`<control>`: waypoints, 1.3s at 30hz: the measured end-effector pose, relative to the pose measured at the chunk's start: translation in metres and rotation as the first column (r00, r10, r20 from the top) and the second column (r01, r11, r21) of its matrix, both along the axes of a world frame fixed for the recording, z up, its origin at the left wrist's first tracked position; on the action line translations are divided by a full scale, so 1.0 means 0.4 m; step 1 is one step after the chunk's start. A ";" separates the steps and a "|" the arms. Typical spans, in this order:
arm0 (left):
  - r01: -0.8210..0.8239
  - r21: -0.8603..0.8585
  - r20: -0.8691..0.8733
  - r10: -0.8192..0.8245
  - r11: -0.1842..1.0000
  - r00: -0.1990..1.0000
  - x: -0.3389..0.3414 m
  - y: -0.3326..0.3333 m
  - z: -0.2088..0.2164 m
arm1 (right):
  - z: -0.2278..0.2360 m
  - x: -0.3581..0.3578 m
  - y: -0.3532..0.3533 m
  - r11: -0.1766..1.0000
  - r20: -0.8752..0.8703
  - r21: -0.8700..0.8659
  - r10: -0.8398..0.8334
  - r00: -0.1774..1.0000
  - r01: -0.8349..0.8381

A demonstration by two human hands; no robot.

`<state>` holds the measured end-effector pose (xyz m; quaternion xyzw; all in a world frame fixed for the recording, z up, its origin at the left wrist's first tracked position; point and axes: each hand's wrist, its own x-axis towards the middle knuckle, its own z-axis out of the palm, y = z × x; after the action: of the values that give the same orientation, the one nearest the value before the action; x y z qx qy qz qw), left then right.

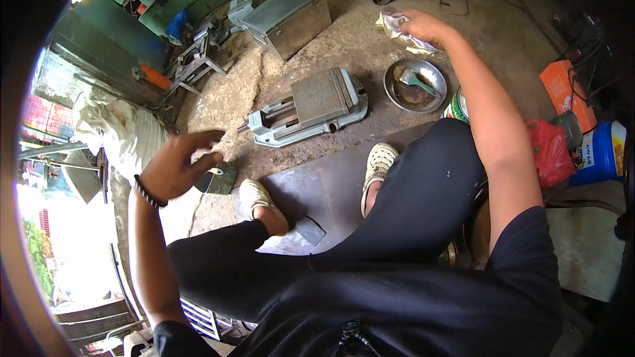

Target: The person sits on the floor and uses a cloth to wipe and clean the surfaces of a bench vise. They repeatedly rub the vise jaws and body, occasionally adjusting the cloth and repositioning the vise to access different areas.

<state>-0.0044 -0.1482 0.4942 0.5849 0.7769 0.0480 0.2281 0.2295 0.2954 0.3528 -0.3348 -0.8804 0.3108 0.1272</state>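
Observation:
At the far right, my right hand [426, 28] is closed round a crumpled whitish rag [395, 26] with stains on it. My left hand [177, 166] is lifted at the left, empty, its thumb and fingers apart. Between the hands, a grey machine vise [307, 107] lies on the dirty floor. Just nearer than the rag is a round metal bowl [390, 90] with dark liquid and a paintbrush [419, 82] in it. Below my left hand sits a dark box-like object [221, 180], partly hidden by it.
Beyond the vise stands a grey metal chest [291, 16]. A can [458, 107] is by my right knee. To the right are an orange box [567, 94], a red plastic bag [549, 155] and a blue container [598, 153]. A white sack [126, 132] slumps at the left.

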 end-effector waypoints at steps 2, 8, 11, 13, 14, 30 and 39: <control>0.109 -0.021 0.000 -0.109 0.994 0.994 0.012 0.098 -0.008 | -0.011 0.015 0.005 0.925 -0.156 -0.378 -0.015 0.988 -0.045; 0.083 0.227 0.409 -0.172 0.970 0.896 0.088 0.355 -0.289 | -0.054 0.045 -0.042 0.693 -0.145 -0.720 -0.096 0.985 -0.039; -0.281 0.235 0.803 -0.023 0.931 0.596 0.193 0.469 -0.492 | -0.114 0.063 -0.076 0.700 -0.096 -0.707 0.049 0.994 -0.103; -0.398 0.168 0.883 0.042 0.902 0.468 0.282 0.530 -0.611 | -0.166 0.057 -0.080 0.728 0.043 -0.672 0.222 0.974 -0.136; -0.392 0.172 0.916 0.000 0.904 0.402 0.323 0.552 -0.662 | -0.197 0.057 -0.080 0.767 0.037 -0.600 0.309 0.950 -0.226; -0.784 -0.200 0.972 0.218 0.587 -0.085 0.400 0.836 -1.128 | -0.702 -0.063 0.106 0.847 0.286 -0.532 0.193 0.939 -0.012; -0.705 -0.529 0.848 0.310 0.472 -0.429 0.358 0.897 -1.159 | -0.748 -0.126 0.173 0.815 0.368 -0.579 0.227 0.902 0.031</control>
<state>0.1390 0.2105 0.0306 -0.0826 0.5247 0.6505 0.5429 0.1792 0.3648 0.0538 -0.3692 -0.7690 0.4868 -0.1881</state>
